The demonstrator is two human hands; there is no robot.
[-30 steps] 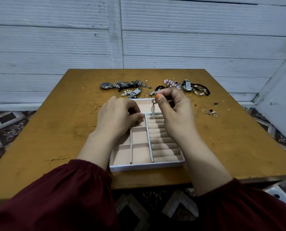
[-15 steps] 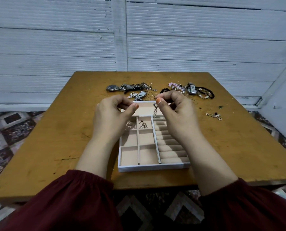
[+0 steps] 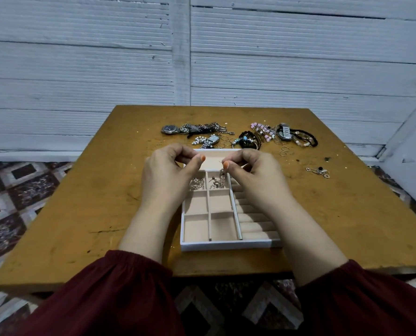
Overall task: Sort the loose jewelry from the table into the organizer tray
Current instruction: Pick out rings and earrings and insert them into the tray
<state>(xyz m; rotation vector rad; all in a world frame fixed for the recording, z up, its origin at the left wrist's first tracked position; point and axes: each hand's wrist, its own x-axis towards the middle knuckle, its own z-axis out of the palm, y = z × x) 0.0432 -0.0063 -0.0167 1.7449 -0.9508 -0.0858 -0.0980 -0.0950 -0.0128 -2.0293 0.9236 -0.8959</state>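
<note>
Your left hand (image 3: 168, 175) has risen out of the organizer tray (image 3: 226, 244) on the bench (image 3: 80, 214). Its fingers are curled, and you cannot tell whether it holds anything. Your right hand (image 3: 248, 178) pinches a thin silver chain (image 3: 223, 174), which now dangles into the upper middle compartment. Release looks imminent.

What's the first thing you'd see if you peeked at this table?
Your eye lands on the left hand and right hand, close together over the white organizer tray in the middle of the wooden table; the right hand pinches a small silver chain dangling over a far compartment. Behind the tray lies a jumbled pile of jewelry, watches, beads and rings.
</note>
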